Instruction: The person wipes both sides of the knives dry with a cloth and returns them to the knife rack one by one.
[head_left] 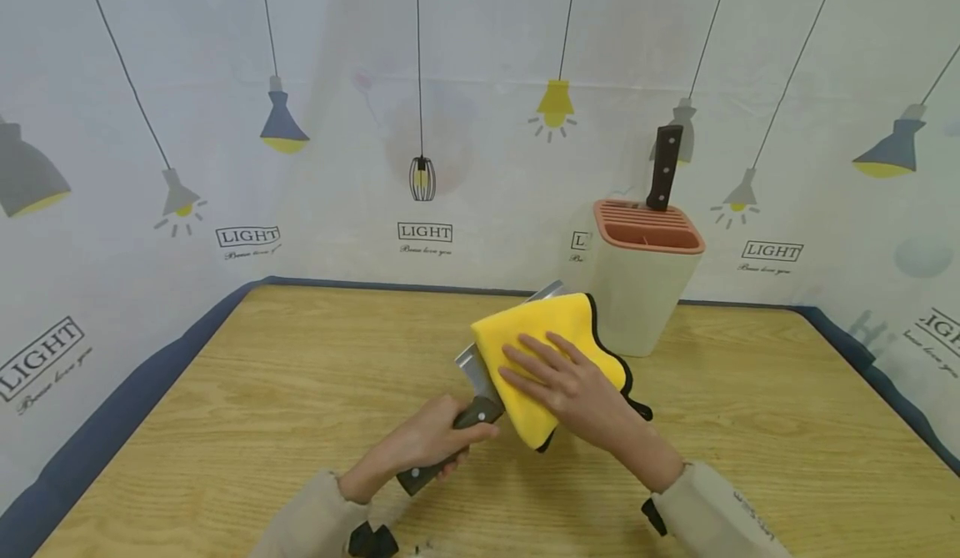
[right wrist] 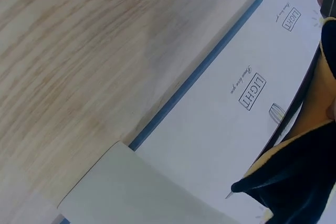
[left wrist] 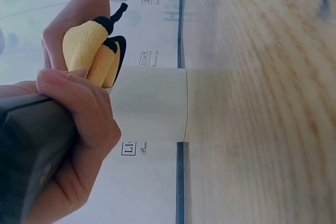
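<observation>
My left hand [head_left: 442, 437] grips the dark riveted handle [head_left: 483, 412] of a broad-bladed kitchen knife, fingers wrapped round it. Its metal blade [head_left: 474, 368] points up and to the right, held above the table; much of it is covered by a yellow cloth [head_left: 498, 333] with black edging. Four fingers of my right hand [head_left: 566, 387] lie over the cloth, with the thumb hidden beneath. In the left wrist view the cloth [left wrist: 84, 43] hangs in folds past the knuckles. The right wrist view shows its dark underside [right wrist: 294, 177] beside the blade's edge.
Behind the cloth, to the right, stands a cream knife block [head_left: 633, 299] with a slotted orange top [head_left: 652, 233]. Another knife [head_left: 665, 166] stands in it, dark handle up. The wooden table [head_left: 300, 358] ends at a lamp-patterned backdrop [head_left: 487, 41].
</observation>
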The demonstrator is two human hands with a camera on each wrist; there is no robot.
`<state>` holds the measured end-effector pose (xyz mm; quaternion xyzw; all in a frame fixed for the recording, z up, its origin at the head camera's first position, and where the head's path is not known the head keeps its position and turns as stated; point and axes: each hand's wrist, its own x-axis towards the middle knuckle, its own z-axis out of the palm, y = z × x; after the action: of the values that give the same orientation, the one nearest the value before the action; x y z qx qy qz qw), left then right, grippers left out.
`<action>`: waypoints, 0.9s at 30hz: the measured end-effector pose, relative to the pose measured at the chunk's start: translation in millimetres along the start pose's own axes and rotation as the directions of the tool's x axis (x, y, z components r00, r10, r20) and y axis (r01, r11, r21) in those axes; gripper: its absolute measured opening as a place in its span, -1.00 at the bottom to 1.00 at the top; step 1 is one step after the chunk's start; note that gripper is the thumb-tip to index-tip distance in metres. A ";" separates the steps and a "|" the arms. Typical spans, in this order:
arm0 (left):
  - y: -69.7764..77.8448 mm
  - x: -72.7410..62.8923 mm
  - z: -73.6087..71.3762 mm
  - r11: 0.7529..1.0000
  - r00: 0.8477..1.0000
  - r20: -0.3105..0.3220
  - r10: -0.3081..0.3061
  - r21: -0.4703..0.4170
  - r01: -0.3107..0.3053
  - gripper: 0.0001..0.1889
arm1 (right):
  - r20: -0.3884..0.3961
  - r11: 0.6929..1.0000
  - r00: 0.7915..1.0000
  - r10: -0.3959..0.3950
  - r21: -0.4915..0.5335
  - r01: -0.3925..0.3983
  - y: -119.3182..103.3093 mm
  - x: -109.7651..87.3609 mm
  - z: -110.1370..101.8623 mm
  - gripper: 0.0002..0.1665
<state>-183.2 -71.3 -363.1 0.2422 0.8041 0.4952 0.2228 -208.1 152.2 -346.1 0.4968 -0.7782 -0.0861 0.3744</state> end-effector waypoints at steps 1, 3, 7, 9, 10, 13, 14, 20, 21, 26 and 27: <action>0.1 -0.3 0.1 1.000 1.000 -0.002 -0.001 -0.002 0.001 -0.62 | 0.004 1.000 1.000 0.013 0.005 -0.013 1.2 -0.9 0.2 -0.57; 0.2 -0.6 0.3 1.000 1.000 -0.006 -0.002 -0.006 0.002 -0.65 | 0.010 0.999 0.999 0.038 0.009 -0.038 3.6 -2.5 0.8 -0.42; 0.3 -1.6 0.6 1.000 1.000 -0.011 0.007 -0.005 -0.007 -0.68 | 0.011 0.997 0.997 0.083 -0.007 -0.083 8.1 -4.3 2.5 -0.30; 0.3 -2.0 0.7 1.000 1.000 -0.010 0.015 -0.002 -0.015 -0.68 | 0.014 0.995 0.995 0.103 -0.018 -0.102 10.3 -5.2 2.8 -0.30; 0.3 -2.2 0.8 1.000 1.000 -0.010 0.019 0.001 -0.019 -0.68 | 0.018 0.993 0.993 0.113 -0.025 -0.113 11.5 -5.7 2.9 -0.31; 0.2 -2.5 0.8 1.000 1.000 -0.010 0.028 0.009 -0.028 -0.70 | 0.026 0.988 0.989 0.147 -0.040 -0.146 15.0 -7.4 3.1 -0.32; 0.2 -2.6 0.8 1.000 1.000 -0.010 0.030 0.011 -0.030 -0.70 | 0.027 0.986 0.987 0.160 -0.040 -0.159 16.3 -8.0 3.1 -0.32; 0.5 -3.1 1.9 0.999 0.999 -0.018 0.042 0.016 -0.041 -0.74 | 0.027 0.970 0.969 0.245 -0.018 -0.244 24.8 -13.2 4.6 -0.26; 0.6 -3.3 2.1 0.999 0.999 -0.019 0.043 0.014 -0.042 -0.74 | 0.025 0.967 0.966 0.256 -0.016 -0.256 26.3 -14.1 4.9 -0.27; 0.6 -3.9 2.4 0.999 0.999 -0.021 0.050 0.002 -0.050 -0.73 | 0.014 0.951 0.951 0.310 -0.001 -0.310 32.0 -18.4 6.2 -0.30; 0.4 -4.0 2.4 0.999 0.998 -0.020 0.052 -0.001 -0.052 -0.73 | 0.012 0.948 0.947 0.320 0.000 -0.320 32.9 -19.2 6.3 -0.31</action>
<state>-178.6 -71.9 -363.2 0.2577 0.7994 0.5038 0.2019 -231.3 182.9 -343.4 0.3641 -0.8507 -0.0265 0.3782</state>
